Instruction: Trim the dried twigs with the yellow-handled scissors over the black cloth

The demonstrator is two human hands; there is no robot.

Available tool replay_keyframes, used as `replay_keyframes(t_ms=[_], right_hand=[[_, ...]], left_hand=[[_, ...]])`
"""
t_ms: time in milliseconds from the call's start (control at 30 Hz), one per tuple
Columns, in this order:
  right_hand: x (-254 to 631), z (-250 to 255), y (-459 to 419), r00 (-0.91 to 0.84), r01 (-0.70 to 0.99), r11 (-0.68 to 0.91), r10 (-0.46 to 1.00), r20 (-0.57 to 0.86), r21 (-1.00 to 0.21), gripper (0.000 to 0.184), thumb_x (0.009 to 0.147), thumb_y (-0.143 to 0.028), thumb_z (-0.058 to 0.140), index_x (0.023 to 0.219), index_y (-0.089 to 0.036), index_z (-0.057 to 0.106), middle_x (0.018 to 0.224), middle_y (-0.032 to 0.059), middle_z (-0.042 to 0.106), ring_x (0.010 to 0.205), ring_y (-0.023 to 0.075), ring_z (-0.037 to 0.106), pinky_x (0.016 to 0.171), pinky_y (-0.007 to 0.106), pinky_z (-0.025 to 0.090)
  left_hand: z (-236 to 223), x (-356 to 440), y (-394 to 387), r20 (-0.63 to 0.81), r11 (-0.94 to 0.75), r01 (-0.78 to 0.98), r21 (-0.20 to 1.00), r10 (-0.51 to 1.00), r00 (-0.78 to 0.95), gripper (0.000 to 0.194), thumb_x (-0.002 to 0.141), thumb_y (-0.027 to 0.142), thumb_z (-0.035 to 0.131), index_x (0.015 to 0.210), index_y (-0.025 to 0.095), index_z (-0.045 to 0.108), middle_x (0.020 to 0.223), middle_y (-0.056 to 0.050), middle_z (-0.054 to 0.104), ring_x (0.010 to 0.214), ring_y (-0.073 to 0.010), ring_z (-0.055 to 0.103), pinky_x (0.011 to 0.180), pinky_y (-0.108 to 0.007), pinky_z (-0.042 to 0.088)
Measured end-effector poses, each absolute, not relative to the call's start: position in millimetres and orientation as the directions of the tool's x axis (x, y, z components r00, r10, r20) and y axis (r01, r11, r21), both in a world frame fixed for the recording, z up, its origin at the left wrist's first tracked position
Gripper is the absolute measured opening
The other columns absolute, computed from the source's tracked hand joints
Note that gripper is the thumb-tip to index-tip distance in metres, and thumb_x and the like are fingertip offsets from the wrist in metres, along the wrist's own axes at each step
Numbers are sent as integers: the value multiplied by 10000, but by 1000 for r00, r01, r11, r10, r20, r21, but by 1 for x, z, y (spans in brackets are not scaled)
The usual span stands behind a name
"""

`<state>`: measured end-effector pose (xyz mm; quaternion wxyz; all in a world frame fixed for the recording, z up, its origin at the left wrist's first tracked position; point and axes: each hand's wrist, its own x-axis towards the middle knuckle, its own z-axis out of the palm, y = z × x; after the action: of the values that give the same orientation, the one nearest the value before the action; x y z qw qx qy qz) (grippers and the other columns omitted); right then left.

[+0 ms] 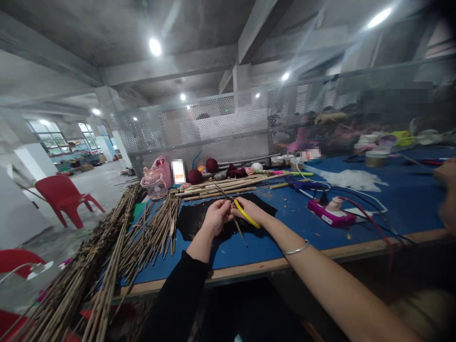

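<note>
Both forearms (313,266) reach from the near side, converging; left hand (215,216) and right hand (251,211) sit close together, fingers (224,205) bent.

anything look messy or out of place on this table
Yes, mildly: long sticks at the left jut past the table's front edge, untidily spread, and a red cord near the purple power strip crosses that edge. Nothing looks clearly damaged.

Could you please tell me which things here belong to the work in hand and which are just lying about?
Apparently in use: yellow-handled tool in the right hand, thin stick at the left hand, black sheet beneath; probably the loose sticks.

Apparently lying about: purple power strip, pink pitcher, red chair.
</note>
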<state>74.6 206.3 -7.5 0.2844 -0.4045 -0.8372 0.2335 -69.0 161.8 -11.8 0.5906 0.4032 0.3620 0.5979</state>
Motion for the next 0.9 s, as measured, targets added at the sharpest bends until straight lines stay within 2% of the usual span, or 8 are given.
replay_keyframes(t_ms=[167,400,767,900], right_hand=[[75,-9,207,-505,573,549,821,265,-608,351,709,-478,563,892,-182,515,820,31,624,700,145,554,590,218,381],[78,-8,207,-429,740,504,864,265,-446,428,670,-586,549,831,-189,545,772,51,622,665,162,549,526,213,310],[77,-15,214,-430,706,481,874,225,-520,464,664,-616,530,764,-167,587,694,32,611,631,152,549,498,200,308],[78,-14,213,-424,781,481,877,227,-399,489,669,-640,508,846,-189,573,776,57,631,697,189,579,514,216,309]], left_hand=[[-15,-69,164,64,-51,-413,909,998,17,337,571,365,730,735,133,549,658,8,576,516,-48,527,492,-171,453],[-18,-71,166,42,-55,-363,930,998,-45,329,570,354,732,715,129,540,637,4,576,519,-54,537,502,-176,460],[-18,-71,168,28,-59,-348,936,995,-93,338,553,349,740,678,129,515,562,24,544,478,-45,515,495,-178,461],[-20,-72,170,35,-64,-321,945,995,-97,351,554,373,733,681,133,511,553,26,542,468,-49,515,480,-180,453]])
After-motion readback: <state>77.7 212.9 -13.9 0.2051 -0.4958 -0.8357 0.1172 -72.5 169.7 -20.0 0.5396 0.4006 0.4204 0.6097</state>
